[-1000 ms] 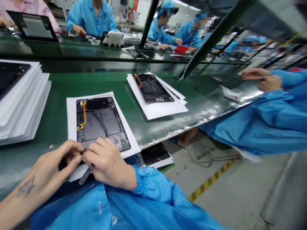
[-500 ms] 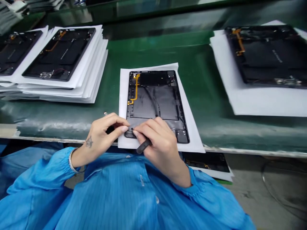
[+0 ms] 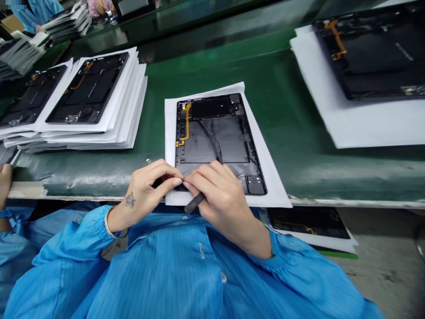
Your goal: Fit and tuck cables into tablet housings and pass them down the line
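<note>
A black tablet back housing lies open side up on white paper, with an orange flex cable along its left side and a dark curved strip across its bay. My left hand is at the near left corner, thumb and forefinger pinched; what they hold is too small to make out. My right hand is closed around a slim black tool, whose blunt end sticks out below the palm. The fingertips of both hands nearly meet over the housing's near edge, hiding the work point.
Stacked paper with tablet housings stands to the left. Another housing lies on paper at the right. Below the green bench edge is a further housing. A neighbour's hand rests at the far left.
The view has shifted and tilted slightly, bringing a neighbour's hand in at the left. Both hands keep their grips, and the fingertips have drawn closer together over the housing's near edge.
</note>
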